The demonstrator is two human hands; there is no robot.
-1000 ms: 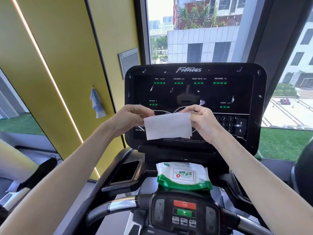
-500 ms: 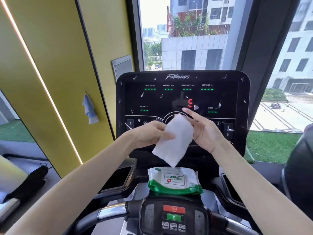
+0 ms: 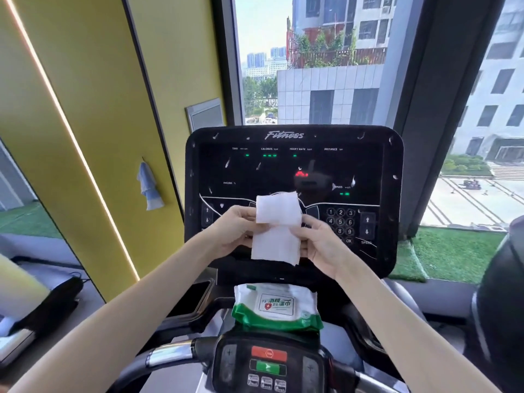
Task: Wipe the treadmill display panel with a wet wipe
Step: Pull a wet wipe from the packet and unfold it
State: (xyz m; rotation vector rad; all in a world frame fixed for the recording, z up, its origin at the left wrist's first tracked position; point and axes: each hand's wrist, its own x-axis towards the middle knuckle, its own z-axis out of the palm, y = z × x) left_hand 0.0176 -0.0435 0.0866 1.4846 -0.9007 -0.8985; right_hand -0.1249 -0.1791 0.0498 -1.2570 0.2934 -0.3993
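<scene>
- Yellow wall (image 3: pixel 85 109) left, window (image 3: pixel 326 66) behind the treadmill display panel (image 3: pixel 295 171).
- Left hand (image 3: pixel 235 231) and right hand (image 3: pixel 320 242) pinch the folded wet wipe (image 3: pixel 276 228) before the panel's keys.
- Wipe pack (image 3: pixel 276 306) lies below.

The display panel (image 3: pixel 368 165) is carrying the word "Fitness" along its top edge; beneath it a row of small labels is reading TIME, CALORIES, HEART RATE and DISTANCE; INCLINE is showing at the left and SPEED at the right; the keypad (image 3: pixel 340 221) is showing 1, 2, 3, 4, 5, 6, 8, 9 and OK; the wipe pack (image 3: pixel 276 306) is bearing a label with "75", the characters 酒精 and 湿巾, and a red shield with a white cross.
</scene>
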